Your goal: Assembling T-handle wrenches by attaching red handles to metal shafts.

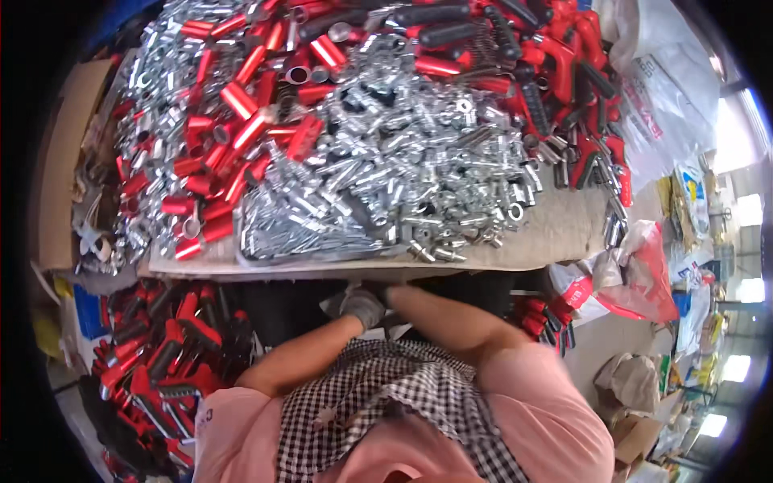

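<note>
My left hand (pixel 364 306), in what looks like a grey glove, is low in front of my apron, just below the table's near edge. My right forearm (pixel 451 322) reaches in from the right, so that both wrists nearly meet. The right hand (pixel 393 296) is mostly hidden in the dark under the table edge. Neither hand's fingers show clearly, and I cannot make out what they hold. Right above them on the table lies a heap of small silver metal parts (pixel 435 161), with a shallow tray of thin pins (pixel 298 229) at its near left.
Red metal tubes (pixel 241 101) are piled at the left, red-and-black tool handles (pixel 555 60) at the far right. More red-and-black tools (pixel 165 354) fill the space by my left side. A cardboard sheet (pixel 515 256) edges the table. Plastic bags (pixel 636 274) hang at the right.
</note>
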`<action>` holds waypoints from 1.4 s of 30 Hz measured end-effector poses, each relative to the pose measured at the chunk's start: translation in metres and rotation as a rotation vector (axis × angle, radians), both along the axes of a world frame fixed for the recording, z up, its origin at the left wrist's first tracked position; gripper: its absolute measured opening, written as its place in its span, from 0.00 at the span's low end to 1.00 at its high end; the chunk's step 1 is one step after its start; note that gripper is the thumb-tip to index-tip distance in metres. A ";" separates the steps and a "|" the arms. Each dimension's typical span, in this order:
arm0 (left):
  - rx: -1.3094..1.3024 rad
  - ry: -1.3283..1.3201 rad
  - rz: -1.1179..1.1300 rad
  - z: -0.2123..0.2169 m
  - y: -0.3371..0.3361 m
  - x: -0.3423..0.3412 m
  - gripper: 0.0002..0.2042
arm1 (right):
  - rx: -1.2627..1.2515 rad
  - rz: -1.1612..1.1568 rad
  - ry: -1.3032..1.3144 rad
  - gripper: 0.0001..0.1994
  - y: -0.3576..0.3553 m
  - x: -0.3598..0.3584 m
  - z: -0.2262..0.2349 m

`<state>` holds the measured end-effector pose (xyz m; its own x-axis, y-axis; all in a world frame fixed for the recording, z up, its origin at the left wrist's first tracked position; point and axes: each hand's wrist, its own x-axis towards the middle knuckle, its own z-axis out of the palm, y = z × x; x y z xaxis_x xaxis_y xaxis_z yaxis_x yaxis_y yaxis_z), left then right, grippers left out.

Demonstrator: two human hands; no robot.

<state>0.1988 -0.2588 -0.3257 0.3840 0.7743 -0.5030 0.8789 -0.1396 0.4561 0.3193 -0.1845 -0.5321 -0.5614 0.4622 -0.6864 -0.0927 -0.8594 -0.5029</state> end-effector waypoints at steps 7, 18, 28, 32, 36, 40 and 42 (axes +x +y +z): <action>-0.014 0.103 -0.306 -0.001 0.001 -0.026 0.34 | 0.403 0.184 0.018 0.18 -0.002 0.002 0.043; -0.176 0.255 -0.276 0.009 0.007 -0.011 0.22 | 1.222 0.441 -0.262 0.16 -0.024 -0.043 0.120; -0.122 -0.474 -0.239 0.070 -0.015 -0.027 0.20 | 1.727 0.796 -0.597 0.15 -0.060 0.042 0.255; 0.138 -0.243 -0.173 0.036 -0.011 -0.046 0.18 | 1.452 1.206 -0.781 0.16 -0.087 0.070 0.372; 0.301 -0.052 -0.107 -0.005 -0.011 -0.063 0.17 | 1.379 0.613 -0.668 0.19 -0.123 0.101 0.374; -0.434 -1.816 1.058 0.122 -0.012 -0.044 0.08 | -0.298 -0.229 0.574 0.23 -0.153 0.161 0.343; -0.227 -1.878 0.768 0.168 -0.021 -0.030 0.12 | -0.454 -0.203 0.436 0.25 -0.166 0.152 0.358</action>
<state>0.1684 -0.2800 -0.1574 0.1314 0.9901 -0.0502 -0.7586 0.1330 0.6378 0.4708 -0.3507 -0.1738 -0.7642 0.3061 -0.5677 -0.3879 -0.9213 0.0255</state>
